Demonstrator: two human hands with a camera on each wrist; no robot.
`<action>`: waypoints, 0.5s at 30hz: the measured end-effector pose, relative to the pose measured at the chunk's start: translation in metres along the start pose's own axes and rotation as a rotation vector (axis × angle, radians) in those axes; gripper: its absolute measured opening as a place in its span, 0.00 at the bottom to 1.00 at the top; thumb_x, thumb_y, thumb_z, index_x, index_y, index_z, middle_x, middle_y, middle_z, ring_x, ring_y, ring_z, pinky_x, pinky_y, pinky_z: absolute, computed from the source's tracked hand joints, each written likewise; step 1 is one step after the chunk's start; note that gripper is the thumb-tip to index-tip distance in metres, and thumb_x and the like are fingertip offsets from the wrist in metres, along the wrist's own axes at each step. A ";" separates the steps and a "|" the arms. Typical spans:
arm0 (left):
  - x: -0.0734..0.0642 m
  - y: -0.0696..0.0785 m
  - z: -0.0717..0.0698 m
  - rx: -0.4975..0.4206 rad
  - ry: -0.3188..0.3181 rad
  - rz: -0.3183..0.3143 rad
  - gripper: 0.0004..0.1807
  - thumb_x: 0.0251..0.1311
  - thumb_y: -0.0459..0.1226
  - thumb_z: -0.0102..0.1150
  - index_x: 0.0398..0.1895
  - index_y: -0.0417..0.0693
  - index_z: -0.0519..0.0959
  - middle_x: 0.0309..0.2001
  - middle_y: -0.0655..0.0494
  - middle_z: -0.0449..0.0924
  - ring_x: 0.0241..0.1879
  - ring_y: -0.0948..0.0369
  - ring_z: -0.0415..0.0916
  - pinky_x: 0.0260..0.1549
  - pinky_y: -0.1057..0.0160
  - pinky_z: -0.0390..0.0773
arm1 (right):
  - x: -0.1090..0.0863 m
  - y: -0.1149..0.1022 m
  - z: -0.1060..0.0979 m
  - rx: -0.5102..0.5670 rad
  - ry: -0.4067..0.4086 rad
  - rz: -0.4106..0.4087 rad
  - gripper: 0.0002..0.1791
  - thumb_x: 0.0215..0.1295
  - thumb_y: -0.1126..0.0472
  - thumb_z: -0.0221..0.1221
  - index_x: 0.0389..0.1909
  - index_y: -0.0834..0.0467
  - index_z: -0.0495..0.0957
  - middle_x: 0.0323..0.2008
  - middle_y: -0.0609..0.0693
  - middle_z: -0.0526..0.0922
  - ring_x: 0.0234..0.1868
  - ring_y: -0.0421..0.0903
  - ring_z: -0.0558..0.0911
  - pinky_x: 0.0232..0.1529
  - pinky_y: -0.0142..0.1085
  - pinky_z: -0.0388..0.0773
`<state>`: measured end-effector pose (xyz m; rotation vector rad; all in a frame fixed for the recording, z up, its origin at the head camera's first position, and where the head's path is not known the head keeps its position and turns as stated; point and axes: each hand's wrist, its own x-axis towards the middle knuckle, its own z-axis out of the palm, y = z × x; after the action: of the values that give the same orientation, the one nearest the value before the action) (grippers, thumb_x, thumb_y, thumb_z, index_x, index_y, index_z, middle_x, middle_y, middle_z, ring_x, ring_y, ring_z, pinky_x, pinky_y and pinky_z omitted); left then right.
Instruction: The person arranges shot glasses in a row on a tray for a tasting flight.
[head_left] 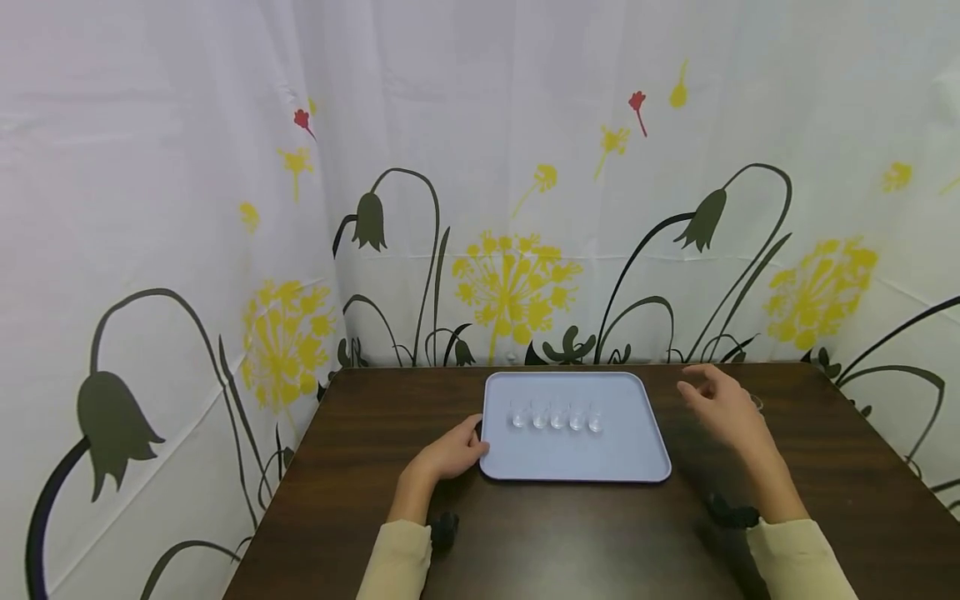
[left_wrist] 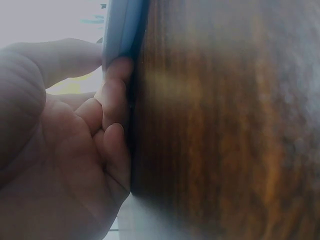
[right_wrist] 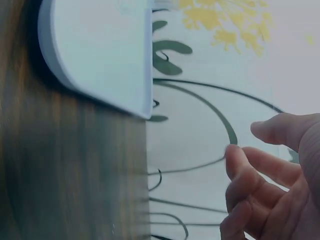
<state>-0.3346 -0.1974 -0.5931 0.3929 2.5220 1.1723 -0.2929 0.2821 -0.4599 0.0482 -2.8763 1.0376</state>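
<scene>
A pale blue-grey rectangular tray lies on the dark table, with several small clear cups in one row on it. My left hand grips the tray's left edge; in the left wrist view the thumb is at the rim and the curled fingertips sit low against its side. Off the tray's right side, my right hand is raised over the table. Its fingers are loosely bent, the thumb stands apart from them, and nothing is between them.
Just behind the right hand, a small clear rounded object shows partly on the table. A white curtain printed with flowers hangs along the back and left sides of the table. Each wrist bears a black strap-on device.
</scene>
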 end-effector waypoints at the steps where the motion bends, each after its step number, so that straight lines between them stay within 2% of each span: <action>1: 0.000 0.000 0.000 0.000 -0.002 -0.004 0.40 0.77 0.45 0.58 0.85 0.42 0.58 0.26 0.57 0.75 0.22 0.60 0.69 0.24 0.60 0.69 | 0.000 0.001 -0.003 -0.010 0.010 0.012 0.34 0.82 0.37 0.52 0.74 0.57 0.71 0.47 0.59 0.87 0.36 0.49 0.83 0.31 0.42 0.75; 7: 0.003 -0.004 0.000 0.012 -0.010 -0.020 0.40 0.77 0.46 0.58 0.85 0.43 0.57 0.26 0.59 0.74 0.23 0.60 0.68 0.25 0.60 0.69 | -0.003 0.022 -0.023 -0.046 0.083 0.096 0.42 0.80 0.33 0.50 0.77 0.61 0.66 0.42 0.59 0.83 0.29 0.49 0.78 0.25 0.42 0.70; 10: 0.005 -0.003 0.000 0.031 -0.007 -0.027 0.39 0.77 0.45 0.58 0.85 0.44 0.57 0.25 0.60 0.73 0.22 0.61 0.68 0.24 0.61 0.69 | -0.005 0.037 -0.032 -0.054 0.095 0.156 0.47 0.79 0.31 0.51 0.80 0.64 0.61 0.44 0.63 0.83 0.29 0.52 0.80 0.25 0.43 0.71; 13: 0.005 -0.001 0.000 0.039 -0.007 -0.038 0.39 0.77 0.45 0.57 0.85 0.45 0.57 0.25 0.61 0.73 0.22 0.62 0.67 0.24 0.62 0.69 | -0.005 0.052 -0.040 -0.056 0.056 0.227 0.53 0.78 0.30 0.51 0.83 0.68 0.52 0.56 0.72 0.81 0.39 0.63 0.84 0.31 0.51 0.76; 15: 0.004 0.000 0.000 0.034 -0.010 -0.048 0.39 0.77 0.45 0.57 0.86 0.46 0.57 0.25 0.61 0.72 0.22 0.63 0.66 0.24 0.63 0.68 | -0.005 0.060 -0.043 -0.058 0.019 0.270 0.56 0.78 0.30 0.51 0.84 0.69 0.46 0.62 0.76 0.77 0.49 0.71 0.83 0.39 0.59 0.78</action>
<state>-0.3377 -0.1959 -0.5937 0.3442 2.5317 1.1088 -0.2884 0.3563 -0.4656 -0.3604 -2.9503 0.9844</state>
